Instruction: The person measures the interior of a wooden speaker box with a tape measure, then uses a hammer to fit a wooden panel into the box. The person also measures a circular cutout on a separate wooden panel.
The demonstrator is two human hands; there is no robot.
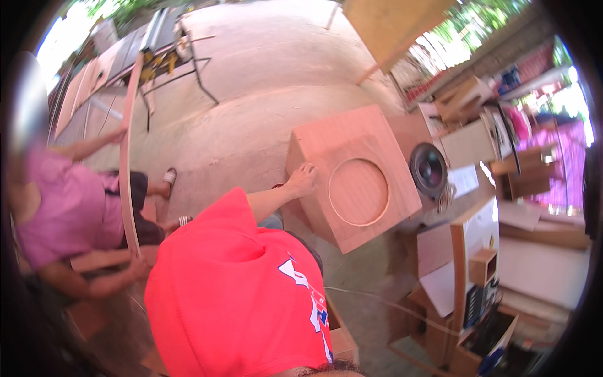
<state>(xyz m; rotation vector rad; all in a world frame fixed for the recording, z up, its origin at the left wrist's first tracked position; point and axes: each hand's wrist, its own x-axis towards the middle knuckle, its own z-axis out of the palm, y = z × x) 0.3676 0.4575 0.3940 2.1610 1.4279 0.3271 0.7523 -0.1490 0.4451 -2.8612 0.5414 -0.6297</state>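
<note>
While a fisheye view looks down over a red shirt (232, 295), one bare arm reaches forward to a wooden speaker box (355, 182) that stands on the concrete floor (264, 81). Which hand (303, 179) it is cannot be told for sure; it looks like the right, resting on the box's upper left edge, its fingers (309, 169) spread loosely rather than clenched, gripping nothing. The other hand is out of view. A round cut-out (358, 191) sits in the box's top panel, just right of the hand. Right of the box, a black speaker cone (428, 169) stands touching or nearly touching its side. Judging from the light contact, the box could tip or slide if pushed at that edge, and might knock the cone. Left of the box, another person in a pink shirt (69, 207) holds a long thin wooden strip (127, 163) upright; swung, it could strike someone. Farther right of the box lie pale rectangular sheets (465, 181), cardboard cartons (465, 94) and small wooden cubbies (482, 265); any printing is too small to see. Beyond the box, a saw stand (166, 47) stands well apart.
</note>
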